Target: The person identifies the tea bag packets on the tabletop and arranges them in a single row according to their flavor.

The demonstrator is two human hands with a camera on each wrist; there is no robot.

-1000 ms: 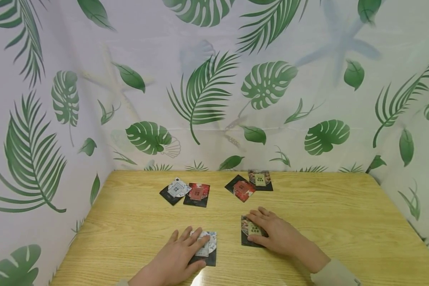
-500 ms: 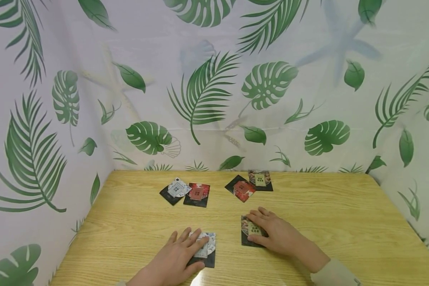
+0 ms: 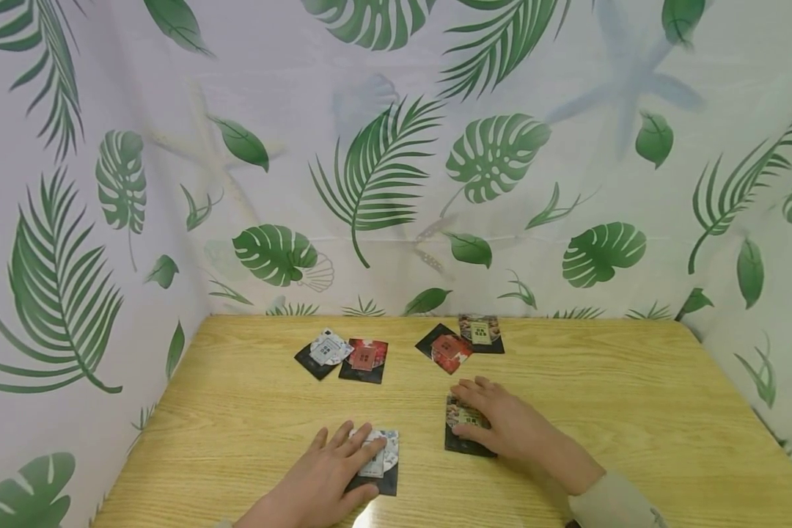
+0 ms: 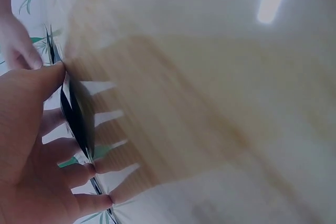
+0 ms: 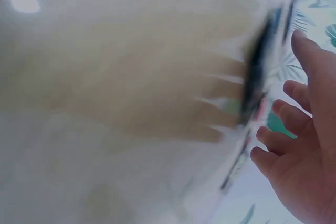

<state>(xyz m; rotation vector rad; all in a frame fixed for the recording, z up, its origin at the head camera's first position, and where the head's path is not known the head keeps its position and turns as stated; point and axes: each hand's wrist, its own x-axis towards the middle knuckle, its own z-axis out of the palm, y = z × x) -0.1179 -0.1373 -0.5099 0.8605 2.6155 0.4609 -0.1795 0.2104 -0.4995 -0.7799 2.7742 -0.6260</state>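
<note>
In the head view my left hand (image 3: 320, 475) lies with fingers spread across a flat black packet (image 3: 386, 480) with a white patterned top and grey label. The left wrist view shows the thumb and fingertips touching that packet (image 4: 79, 116) on the table. My right hand (image 3: 510, 424) is over another flat black packet (image 3: 463, 438), which has a brown food picture and a yellow-green label. Seen from the right wrist, the right fingers (image 5: 286, 116) are loosely bent and apart from the packet (image 5: 257, 72), which is blurred.
Farther back lie a grey-labelled packet (image 3: 328, 350) overlapping a red one (image 3: 364, 359), and a second red packet (image 3: 445, 347) touching a yellow-labelled one (image 3: 481, 334). The wooden table (image 3: 567, 367) meets a leaf-printed cloth (image 3: 396, 279) behind and at both sides.
My right hand has risen slightly and moved a little away from me over its packet, covering the label differently. The left hand and its packet shifted very slightly towards me at first, then stayed.
</note>
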